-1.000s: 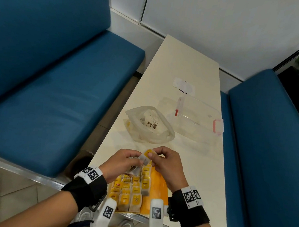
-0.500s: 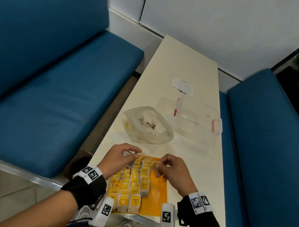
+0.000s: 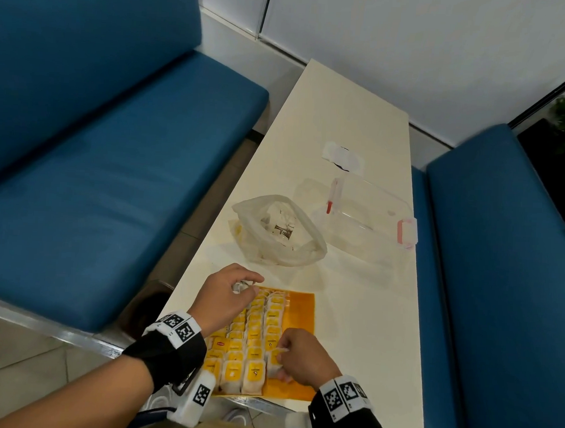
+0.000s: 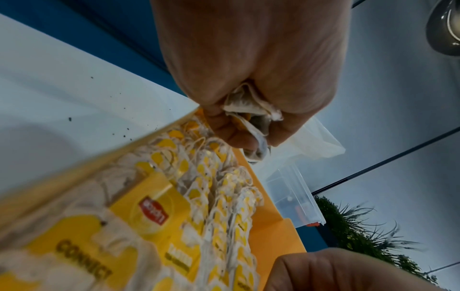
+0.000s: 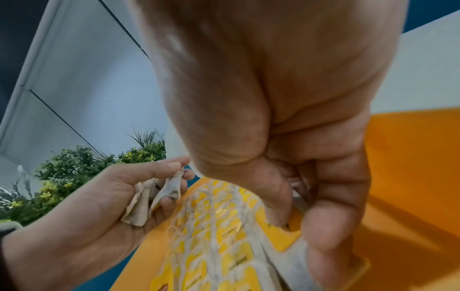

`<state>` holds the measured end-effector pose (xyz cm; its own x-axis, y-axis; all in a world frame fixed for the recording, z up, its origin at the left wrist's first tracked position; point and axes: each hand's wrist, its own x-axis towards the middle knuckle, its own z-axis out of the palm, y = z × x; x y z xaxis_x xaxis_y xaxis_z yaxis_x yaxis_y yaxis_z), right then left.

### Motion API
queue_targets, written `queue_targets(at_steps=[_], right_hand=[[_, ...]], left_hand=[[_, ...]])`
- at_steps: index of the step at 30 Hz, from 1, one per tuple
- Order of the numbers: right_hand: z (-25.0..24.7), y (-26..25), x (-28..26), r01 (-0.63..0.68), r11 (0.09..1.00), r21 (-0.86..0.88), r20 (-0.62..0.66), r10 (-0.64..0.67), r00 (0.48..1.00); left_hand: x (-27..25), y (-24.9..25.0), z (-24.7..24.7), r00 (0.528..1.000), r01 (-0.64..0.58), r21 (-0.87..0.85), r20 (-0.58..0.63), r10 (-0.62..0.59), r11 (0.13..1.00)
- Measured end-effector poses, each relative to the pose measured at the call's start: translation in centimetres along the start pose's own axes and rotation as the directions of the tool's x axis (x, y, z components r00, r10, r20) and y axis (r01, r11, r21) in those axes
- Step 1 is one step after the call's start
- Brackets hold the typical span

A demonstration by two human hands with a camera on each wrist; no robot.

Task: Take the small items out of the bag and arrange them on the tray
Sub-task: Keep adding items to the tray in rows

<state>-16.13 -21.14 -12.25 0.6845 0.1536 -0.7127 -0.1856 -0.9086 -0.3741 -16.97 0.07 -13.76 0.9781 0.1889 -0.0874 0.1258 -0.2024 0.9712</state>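
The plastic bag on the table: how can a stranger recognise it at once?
On the long cream table, look just beyond the orange tray. The plastic bag lies left of the clear box; unlike the rigid box, it is soft, crumpled and open-mouthed.

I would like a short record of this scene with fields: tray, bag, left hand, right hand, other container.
tray: flat orange tray at the near table end, rows of yellow-tagged tea bags on it
bag: clear plastic bag, open, beyond the tray
left hand: holds crumpled spare tea bags
right hand: pinches one tea bag at the near right row
other container: clear plastic box, red clips
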Motion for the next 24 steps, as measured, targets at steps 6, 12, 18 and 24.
queue_targets(at_steps=[6, 12, 18, 24], right_hand=[[1.1, -0.5, 0.1, -0.050, 0.998, 0.035, 0.006, 0.050, 0.999], [1.7, -0.7, -0.2, -0.049, 0.997, 0.058, -0.058, 0.052, 0.997], [2.1, -1.0, -0.1, -0.040, 0.998, 0.043, -0.125, 0.045, 0.991], [2.0, -1.7, 0.2, -0.031, 0.998, 0.049, -0.163, 0.039, 0.986]], left_hand=[[0.2, -0.1, -0.3, 0.999, 0.022, 0.001, 0.046, -0.022, 1.000], [0.3, 0.2, -0.3, 0.997, 0.015, 0.085, 0.078, -0.021, 0.996], [0.3, 0.6, -0.4, 0.994, 0.036, 0.124, 0.097, -0.049, 0.992], [0.3, 0.7, -0.5, 0.994, 0.041, 0.126, 0.099, -0.054, 0.991]])
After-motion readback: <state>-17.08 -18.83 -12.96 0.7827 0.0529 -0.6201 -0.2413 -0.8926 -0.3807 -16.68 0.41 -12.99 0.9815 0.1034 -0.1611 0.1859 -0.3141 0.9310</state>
